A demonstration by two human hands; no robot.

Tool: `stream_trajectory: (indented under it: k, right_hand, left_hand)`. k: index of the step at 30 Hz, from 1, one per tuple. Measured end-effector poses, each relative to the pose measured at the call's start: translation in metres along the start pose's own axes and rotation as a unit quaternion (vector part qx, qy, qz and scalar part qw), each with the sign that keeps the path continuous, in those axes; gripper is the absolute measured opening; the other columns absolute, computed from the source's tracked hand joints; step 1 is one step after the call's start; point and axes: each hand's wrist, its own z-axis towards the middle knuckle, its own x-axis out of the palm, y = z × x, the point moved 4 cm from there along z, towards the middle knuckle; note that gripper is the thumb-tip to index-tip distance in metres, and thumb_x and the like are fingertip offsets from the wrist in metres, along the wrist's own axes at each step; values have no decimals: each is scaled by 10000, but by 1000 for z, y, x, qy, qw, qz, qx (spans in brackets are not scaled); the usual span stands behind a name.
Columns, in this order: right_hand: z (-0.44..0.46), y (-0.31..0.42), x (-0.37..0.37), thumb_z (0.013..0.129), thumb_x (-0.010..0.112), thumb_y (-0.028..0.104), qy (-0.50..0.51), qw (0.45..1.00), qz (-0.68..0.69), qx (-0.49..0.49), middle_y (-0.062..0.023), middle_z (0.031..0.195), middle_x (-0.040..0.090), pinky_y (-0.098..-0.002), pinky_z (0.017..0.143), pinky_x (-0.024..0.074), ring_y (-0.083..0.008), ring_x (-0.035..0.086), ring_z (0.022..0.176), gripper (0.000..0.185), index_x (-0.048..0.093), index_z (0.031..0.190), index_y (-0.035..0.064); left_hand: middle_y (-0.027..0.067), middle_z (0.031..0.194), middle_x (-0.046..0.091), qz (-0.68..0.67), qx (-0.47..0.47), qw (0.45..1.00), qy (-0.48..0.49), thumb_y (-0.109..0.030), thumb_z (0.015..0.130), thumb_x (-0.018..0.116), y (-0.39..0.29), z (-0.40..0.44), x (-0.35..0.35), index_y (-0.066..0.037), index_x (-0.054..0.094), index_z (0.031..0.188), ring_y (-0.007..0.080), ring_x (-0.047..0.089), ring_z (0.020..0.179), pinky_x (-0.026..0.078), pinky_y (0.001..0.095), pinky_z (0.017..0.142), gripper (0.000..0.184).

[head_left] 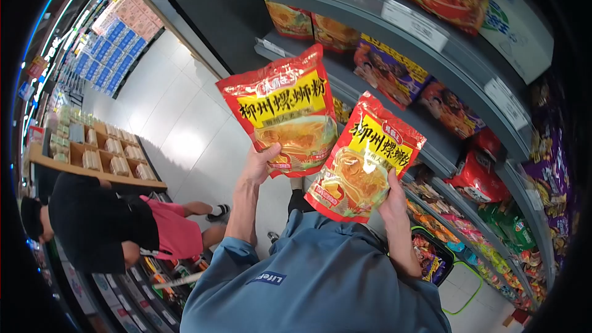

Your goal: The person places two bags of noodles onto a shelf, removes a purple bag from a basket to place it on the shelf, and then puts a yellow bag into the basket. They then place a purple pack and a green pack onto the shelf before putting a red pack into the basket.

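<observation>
Two red and yellow bags of Liuzhou snail rice noodles are held up side by side with their printed fronts facing me. My left hand (262, 163) grips the left noodle bag (293, 129) at its lower left corner, thumb on the front. My right hand (393, 200) holds the right noodle bag (364, 166) by its lower right edge, thumb also in front. This second bag tilts to the right, and its edge touches or overlaps the first. The fingers behind both bags are hidden.
Store shelves (425, 31) with packaged noodles and snacks rise ahead and to the right. A dark basket (449, 253) with a green rim and packets inside is low at right. At left, a person in a black shirt (86, 225) is near a wooden display (92, 169).
</observation>
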Motion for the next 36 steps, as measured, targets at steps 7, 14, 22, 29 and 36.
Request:
stream_trajectory:
  k: [7,14,22,29,36]
  right_hand:
    - [57,-11,92,957,555,178,-56,965,-220,-134,-45,1214,613,-331,936,450,-144,581,1085,308,560,1235,47]
    - [106,-20,174,956,563,187,-72,918,-295,-254,-74,1244,572,-317,965,418,-146,542,1109,399,477,1294,-8]
    - [195,-37,223,935,610,225,-29,913,-296,-278,-43,1235,571,-325,1031,332,-134,508,1137,411,484,1279,40]
    - [269,-47,252,982,516,201,57,954,-146,-257,-41,1213,578,-350,1026,393,-174,533,1150,306,503,1252,57]
    - [302,-50,277,948,581,148,45,927,-178,-329,-72,1174,582,-326,971,410,-150,543,1084,304,522,1189,-27]
  left_hand:
    - [107,1162,623,74,-92,991,61,-24,837,660,-81,111,-69,-27,524,1240,234,605,1053,483,387,949,425]
    - [101,1152,641,157,-44,982,91,-16,820,663,-147,185,-125,-11,545,1217,221,612,1045,499,371,915,414]
    - [128,1231,604,4,-53,986,158,-178,748,781,-117,191,-194,9,513,1268,270,599,1090,488,418,945,615]
    - [118,1222,613,-30,-102,986,130,-182,722,804,-83,152,-211,-4,542,1245,259,606,1072,495,408,925,611]
    - [100,1222,607,-10,-169,976,140,-112,790,727,-59,147,-191,-24,498,1285,248,585,1105,481,415,945,552]
